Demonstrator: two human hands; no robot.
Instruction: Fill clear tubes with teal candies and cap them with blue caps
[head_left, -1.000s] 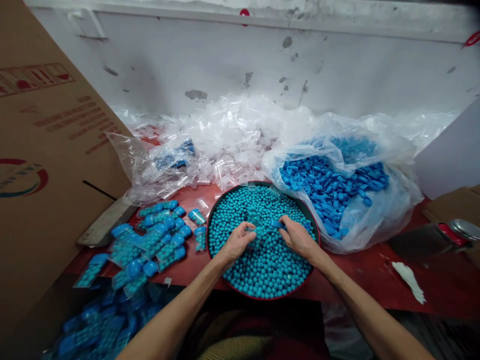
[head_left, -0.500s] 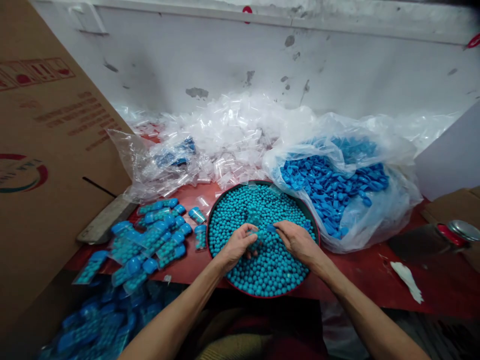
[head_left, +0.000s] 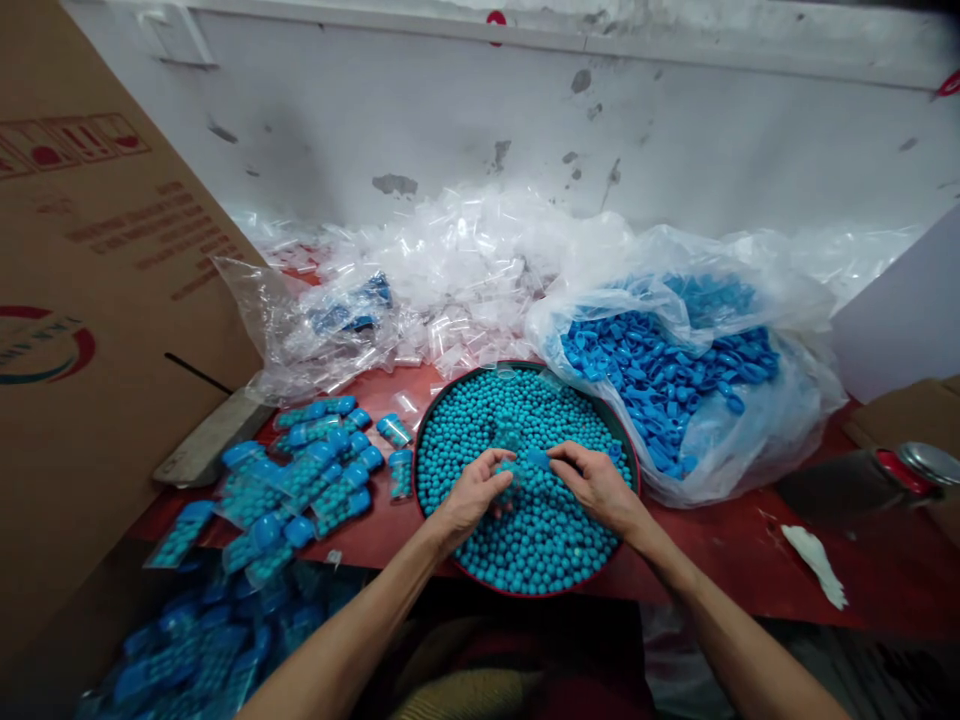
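My left hand (head_left: 480, 488) is curled round a clear plastic tube (head_left: 508, 466) with turquoise beads in it, mostly hidden by the fingers. My right hand (head_left: 592, 482) pinches a blue plastic cap (head_left: 538, 458) close to the tube, just to its right; whether they touch I cannot tell. Both hands are over a round red-rimmed tray (head_left: 421, 440) full of turquoise beads (head_left: 540, 545). Left of the tray lies a pile of filled, blue-capped tubes (head_left: 296, 480), with one tube (head_left: 400, 474) upright beside the rim.
Behind the tray spreads a heap of clear tubes (head_left: 480, 270). To the right sits a plastic bag (head_left: 795, 420) of loose blue caps (head_left: 660, 370). A carton (head_left: 112, 250) stands left, and a dark flask (head_left: 847, 495) lies right on the red table (head_left: 712, 560). More filled tubes (head_left: 195, 650) sit below.
The blue cap in my right hand has shifted slightly and shows more of its face. My left hand stays almost in place with the tube.
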